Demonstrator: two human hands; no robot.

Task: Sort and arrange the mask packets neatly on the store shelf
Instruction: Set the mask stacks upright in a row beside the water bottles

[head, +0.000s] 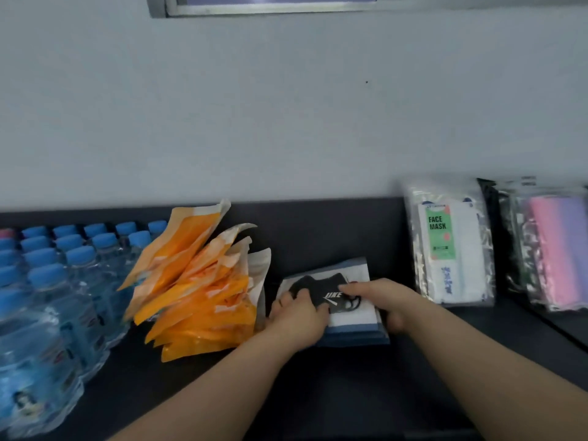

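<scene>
Both hands clamp the mask stack [350, 317] lying mid-shelf [318, 232]: left hand [299, 318] curled over its left edge, right hand [380, 299] pinching its right edge. Orange packets [197, 291] fan just left; white packets [451, 249] and pink packets [553, 249] stand right.

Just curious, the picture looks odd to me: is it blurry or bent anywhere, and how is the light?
Head view: dim, flat light, no hard shadows; shelf edge curves slightly from the wide lens; FACE MASK packet and pink packet at right are smeared; water bottles glint; black-mask packet stack looks sharper.
</scene>
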